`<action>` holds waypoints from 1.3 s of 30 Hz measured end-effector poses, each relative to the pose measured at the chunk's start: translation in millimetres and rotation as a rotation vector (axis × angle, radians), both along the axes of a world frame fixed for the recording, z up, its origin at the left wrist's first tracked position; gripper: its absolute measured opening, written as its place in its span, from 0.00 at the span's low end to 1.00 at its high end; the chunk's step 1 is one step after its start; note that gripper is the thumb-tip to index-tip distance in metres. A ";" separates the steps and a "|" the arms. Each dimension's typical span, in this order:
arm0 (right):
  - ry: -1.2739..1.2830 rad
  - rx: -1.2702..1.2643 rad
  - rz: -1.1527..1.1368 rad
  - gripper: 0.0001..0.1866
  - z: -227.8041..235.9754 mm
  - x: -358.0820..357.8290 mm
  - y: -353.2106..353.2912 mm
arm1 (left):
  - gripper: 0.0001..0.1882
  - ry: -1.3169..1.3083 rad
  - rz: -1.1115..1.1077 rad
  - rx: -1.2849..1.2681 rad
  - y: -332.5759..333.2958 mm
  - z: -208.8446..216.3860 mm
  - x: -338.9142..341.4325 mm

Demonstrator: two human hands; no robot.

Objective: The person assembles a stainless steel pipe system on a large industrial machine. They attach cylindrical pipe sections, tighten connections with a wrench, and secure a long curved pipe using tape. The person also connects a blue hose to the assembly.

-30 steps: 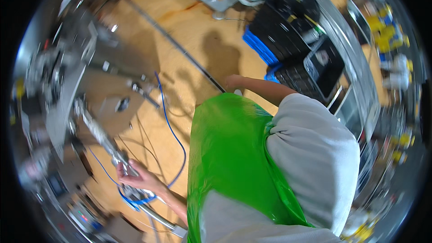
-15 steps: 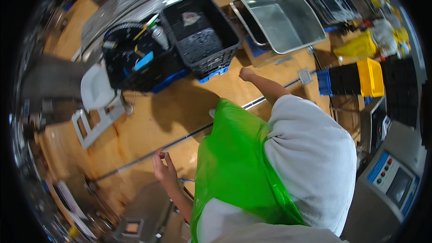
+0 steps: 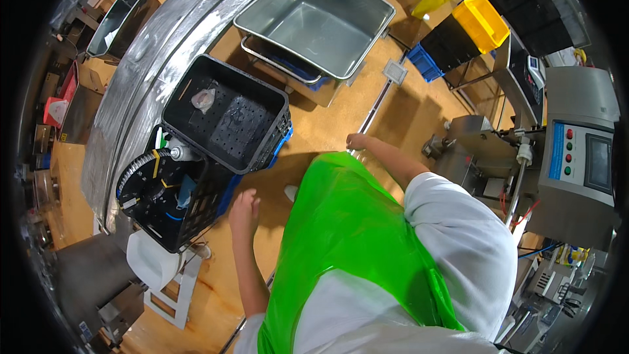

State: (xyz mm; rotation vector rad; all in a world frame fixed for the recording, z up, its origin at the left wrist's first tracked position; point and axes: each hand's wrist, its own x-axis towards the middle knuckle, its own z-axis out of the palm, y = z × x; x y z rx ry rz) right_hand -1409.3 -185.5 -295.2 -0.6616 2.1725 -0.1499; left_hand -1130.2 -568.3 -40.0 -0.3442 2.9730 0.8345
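My left hand (image 3: 244, 215) hangs beside the green apron (image 3: 367, 223), its fingers loosely bent and slightly apart, with nothing seen in them. It is nearest to the black crate (image 3: 278, 101), but does not touch it. That crate has a holed bottom and contains a small, pale, translucent piece (image 3: 203, 99). In front of the apron, my right hand (image 3: 357, 141) is held with its fingers curled in; no object shows in it. Past it stands a deep metal tub (image 3: 314, 23), apart from the hand.
Left of the crate is another black crate (image 3: 196, 204) with a coiled hose and a spray bottle (image 3: 185, 153). A white stool (image 3: 152, 259) stands below it. A curved metal table (image 3: 141, 85) runs behind. At right are stacked bins (image 3: 481, 23) and a machine with a control panel (image 3: 576, 157).
My view has turned right and moved: crates and tub now appear lower and further left, the control panel higher. My left hand has risen beside the crates, its fingers more curled.
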 end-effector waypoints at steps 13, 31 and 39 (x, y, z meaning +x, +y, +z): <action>0.625 -0.208 -0.547 0.26 51.5 -184.8 -58.7 | 0.13 -0.132 -0.232 0.254 29.5 -67.0 -306.8; 0.622 -0.445 -0.275 0.05 -30.7 -244.4 -50.5 | 0.22 -0.753 -0.883 -0.682 12.3 -304.9 -606.2; 0.582 -0.497 -0.178 0.08 -33.1 -258.8 -22.9 | 0.20 -0.699 -0.829 -0.753 39.4 -302.5 -587.9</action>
